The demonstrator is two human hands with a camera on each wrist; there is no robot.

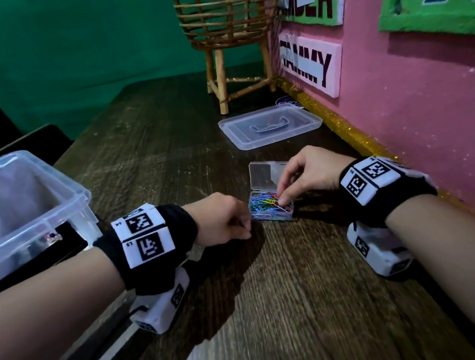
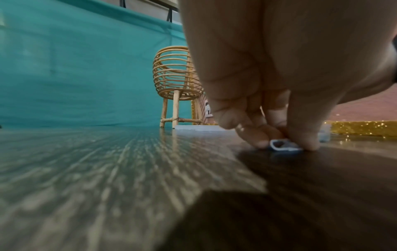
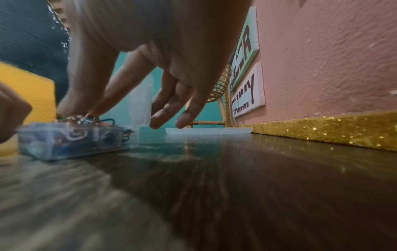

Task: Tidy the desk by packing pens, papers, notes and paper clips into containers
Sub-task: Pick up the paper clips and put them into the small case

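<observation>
The setting is a decorated study or classroom-type desk corner, arranged for a recording. Indicators:

- A dark wood-grain bench (image 1: 277,296) serves as the work surface.
- A pink textured wall (image 1: 433,106) borders the bench on the right, trimmed along its base with a gold glitter strip (image 1: 355,138).
- Hand-made lettered name boards (image 1: 310,67) in green and pink are fixed to the wall, as on a school display.
- A green cloth backdrop (image 1: 59,52) hangs behind the bench.
- A small rattan basket stand (image 1: 227,28) stands at the far end.
- Clear plastic stationery containers, including a storage bin (image 1: 58,192) and a flat lid (image 1: 268,126), rest on the bench.
</observation>
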